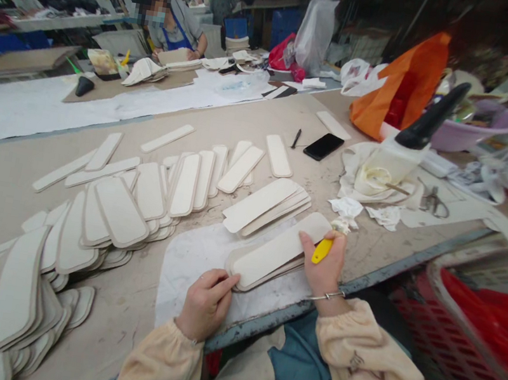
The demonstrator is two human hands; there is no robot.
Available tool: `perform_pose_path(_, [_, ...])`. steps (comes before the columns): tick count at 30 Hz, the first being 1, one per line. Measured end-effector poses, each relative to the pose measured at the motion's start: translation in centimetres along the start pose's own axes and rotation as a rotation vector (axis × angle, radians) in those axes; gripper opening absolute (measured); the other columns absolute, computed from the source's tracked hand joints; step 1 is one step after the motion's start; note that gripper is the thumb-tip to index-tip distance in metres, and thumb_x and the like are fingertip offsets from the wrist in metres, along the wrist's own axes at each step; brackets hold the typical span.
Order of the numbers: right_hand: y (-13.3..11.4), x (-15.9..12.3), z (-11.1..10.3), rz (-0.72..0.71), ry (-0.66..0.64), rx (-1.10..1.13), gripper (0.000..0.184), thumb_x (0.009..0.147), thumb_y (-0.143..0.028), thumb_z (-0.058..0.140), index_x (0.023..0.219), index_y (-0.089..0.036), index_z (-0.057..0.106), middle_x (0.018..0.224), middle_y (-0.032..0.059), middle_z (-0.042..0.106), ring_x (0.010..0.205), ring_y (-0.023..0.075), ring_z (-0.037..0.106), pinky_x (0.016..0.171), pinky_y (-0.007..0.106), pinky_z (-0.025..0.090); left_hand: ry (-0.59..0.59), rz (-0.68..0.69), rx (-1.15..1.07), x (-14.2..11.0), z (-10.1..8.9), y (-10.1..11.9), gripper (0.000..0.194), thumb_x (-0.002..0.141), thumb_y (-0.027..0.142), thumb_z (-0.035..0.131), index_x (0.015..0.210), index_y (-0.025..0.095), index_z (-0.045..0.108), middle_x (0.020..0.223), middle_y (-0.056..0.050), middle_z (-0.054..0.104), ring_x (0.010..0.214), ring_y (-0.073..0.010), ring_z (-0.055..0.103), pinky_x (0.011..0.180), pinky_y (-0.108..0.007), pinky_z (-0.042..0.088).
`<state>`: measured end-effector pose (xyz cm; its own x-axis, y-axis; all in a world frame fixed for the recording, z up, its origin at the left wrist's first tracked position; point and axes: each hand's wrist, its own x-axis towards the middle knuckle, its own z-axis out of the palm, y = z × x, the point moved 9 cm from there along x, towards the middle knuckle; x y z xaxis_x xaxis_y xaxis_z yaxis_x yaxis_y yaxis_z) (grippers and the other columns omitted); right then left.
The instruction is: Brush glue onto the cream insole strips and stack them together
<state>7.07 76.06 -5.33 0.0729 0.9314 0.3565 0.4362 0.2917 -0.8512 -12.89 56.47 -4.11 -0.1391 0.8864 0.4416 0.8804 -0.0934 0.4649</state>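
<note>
A long, round-ended pale panel lies near the front edge of the desk, atop similar strips whose edges show beneath. The left hand has its thumb and forefinger brought together at the panel's near-left end; the right hand rests its thumb on the far end while its fingers curl round a yellow handle. What the handle carries is hidden. Contact at both ends probably keeps the panel steady. The white sheet underneath perhaps protects the desk.

Just beyond lies a small fanned stack; to the left, many bordered panels overlap in rows, likely so each can be picked up singly. On the right stand a cut-open plastic container on a pale cloth, crumpled tissues and scissors, apparently within easy reach. A dark-screened phone lies farther back. Across the desk, a co-worker in a blue apron handles flat pieces. No brand or label is readable; the right sleeve's small dark motif is illegible.
</note>
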Motion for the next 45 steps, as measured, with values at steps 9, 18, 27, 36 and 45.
perform_pose_path(9, [0.8, 0.7, -0.7, 0.052, 0.024, 0.033, 0.046, 0.070, -0.052, 0.068, 0.088, -0.023, 0.038, 0.075, -0.0014, 0.046, 0.063, 0.0171, 0.048, 0.065, 0.034, 0.043, 0.016, 0.030, 0.068, 0.2, -0.1, 0.3, 0.029, 0.085, 0.011, 0.049, 0.105, 0.020, 0.069, 0.092, -0.008, 0.064, 0.084, -0.0165, 0.061, 0.075, -0.028, 0.054])
perform_pose_path(18, [1.7, 2.3, -1.4, 0.039, -0.046, -0.052, 0.032, 0.075, -0.043, 0.065, 0.085, -0.023, 0.043, 0.070, -0.0018, 0.053, 0.059, 0.0173, 0.053, 0.059, 0.031, 0.043, 0.031, 0.090, 0.108, 0.1, 0.0, 0.0, 0.029, 0.085, 0.013, 0.051, 0.107, 0.022, 0.069, 0.094, -0.007, 0.063, 0.084, -0.0166, 0.062, 0.075, -0.028, 0.054])
perform_pose_path(27, [2.4, 2.2, -0.8, 0.061, -0.156, -0.218, 0.021, 0.076, -0.031, 0.062, 0.090, -0.023, 0.048, 0.069, -0.0005, 0.058, 0.060, 0.0207, 0.058, 0.059, 0.031, 0.042, 0.020, 0.138, 0.156, 0.1, 0.3, 0.2, 0.028, 0.087, 0.013, 0.050, 0.107, 0.018, 0.069, 0.092, -0.008, 0.061, 0.084, -0.0164, 0.060, 0.075, -0.027, 0.052])
perform_pose_path(36, [2.6, 2.8, -0.6, 0.061, -0.170, -0.268, 0.022, 0.075, -0.025, 0.063, 0.092, -0.022, 0.049, 0.079, 0.0030, 0.063, 0.073, 0.0241, 0.062, 0.066, 0.035, 0.046, 0.033, 0.179, 0.191, 0.0, 0.3, 0.1, 0.027, 0.089, 0.015, 0.049, 0.108, 0.018, 0.068, 0.094, -0.008, 0.060, 0.084, -0.0163, 0.060, 0.075, -0.027, 0.052])
perform_pose_path(45, [-2.4, 0.0, 0.7, -0.362, -0.247, -0.130, 0.012, 0.086, -0.016, 0.053, 0.096, -0.022, 0.050, 0.096, 0.0077, 0.066, 0.096, 0.0226, 0.060, 0.088, 0.038, 0.047, 0.056, 0.245, 0.222, 0.0, 0.3, 0.1, 0.026, 0.090, 0.017, 0.047, 0.108, 0.019, 0.066, 0.092, -0.006, 0.061, 0.081, -0.0151, 0.061, 0.075, -0.026, 0.052])
